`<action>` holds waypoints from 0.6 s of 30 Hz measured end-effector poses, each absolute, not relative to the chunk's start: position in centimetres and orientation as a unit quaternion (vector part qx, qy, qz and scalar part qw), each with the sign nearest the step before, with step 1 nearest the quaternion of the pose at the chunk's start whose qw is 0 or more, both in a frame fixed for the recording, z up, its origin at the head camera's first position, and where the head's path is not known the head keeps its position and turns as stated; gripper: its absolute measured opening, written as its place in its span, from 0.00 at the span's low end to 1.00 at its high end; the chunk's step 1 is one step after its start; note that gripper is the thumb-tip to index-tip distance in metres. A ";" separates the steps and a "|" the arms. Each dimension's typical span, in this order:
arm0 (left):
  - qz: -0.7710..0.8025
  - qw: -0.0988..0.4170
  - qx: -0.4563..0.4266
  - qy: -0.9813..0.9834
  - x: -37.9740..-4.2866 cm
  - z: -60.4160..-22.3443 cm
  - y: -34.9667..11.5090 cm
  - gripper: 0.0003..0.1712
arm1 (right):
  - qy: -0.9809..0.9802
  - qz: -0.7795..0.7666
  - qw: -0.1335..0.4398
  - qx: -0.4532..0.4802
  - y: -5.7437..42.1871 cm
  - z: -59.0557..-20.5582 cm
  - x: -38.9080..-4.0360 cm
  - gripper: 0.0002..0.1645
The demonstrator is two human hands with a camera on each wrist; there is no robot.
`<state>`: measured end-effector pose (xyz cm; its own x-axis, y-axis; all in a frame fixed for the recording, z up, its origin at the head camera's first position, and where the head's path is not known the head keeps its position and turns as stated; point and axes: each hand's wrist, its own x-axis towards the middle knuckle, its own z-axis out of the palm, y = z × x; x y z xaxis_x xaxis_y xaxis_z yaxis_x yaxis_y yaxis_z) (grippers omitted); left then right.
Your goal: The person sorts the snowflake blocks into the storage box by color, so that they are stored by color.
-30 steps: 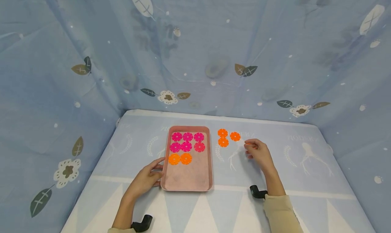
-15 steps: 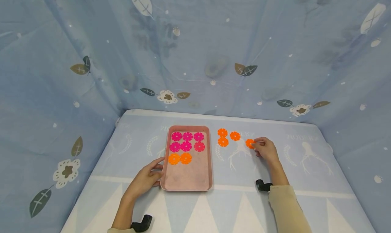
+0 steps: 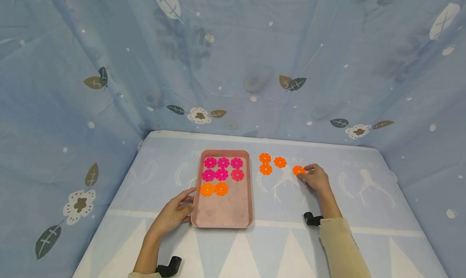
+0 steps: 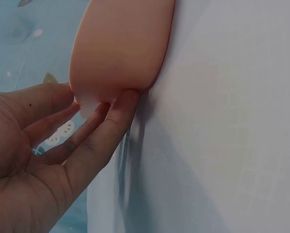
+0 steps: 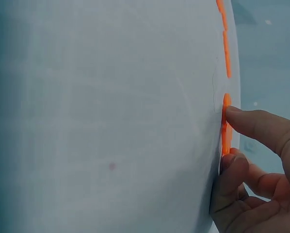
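In the head view, a pink tray [image 3: 233, 213] holds magenta notched discs [image 3: 223, 162] in two rows. Two orange notched discs [image 3: 221, 189] lie below them. My left hand [image 3: 172, 213] rests its fingertips against the tray's left side; in the left wrist view its fairly straight fingers [image 4: 101, 126] touch the tray wall [image 4: 120, 53]. Right of the tray, my right hand [image 3: 317, 179] pinches another orange notched disc [image 3: 298, 170] at the table surface. The right wrist view shows the thumb [image 5: 261, 126] on that disc [image 5: 226, 136] and curled fingers at its edge.
Several loose orange discs [image 3: 280, 162] lie on the table [image 3: 276, 249] between the tray and my right hand. A patterned blue cloth [image 3: 251, 59] rises behind the table and along both sides. Black wrist devices [image 3: 170, 266] sit on both wrists.
My right hand has shifted slightly right, and the disc at its fingers, earlier seen nearly edge-on, now shows its flat face. The left hand and the tray have stayed put.
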<state>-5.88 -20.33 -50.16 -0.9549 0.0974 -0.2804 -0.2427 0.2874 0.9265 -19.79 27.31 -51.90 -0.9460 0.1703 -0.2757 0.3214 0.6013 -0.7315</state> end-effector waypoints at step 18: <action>0.593 0.140 -0.051 0.792 -5.9 -50.4 -20.5 0.32 | 0.868 -0.462 0.109 0.144 27.1 -51.4 -19.9 0.25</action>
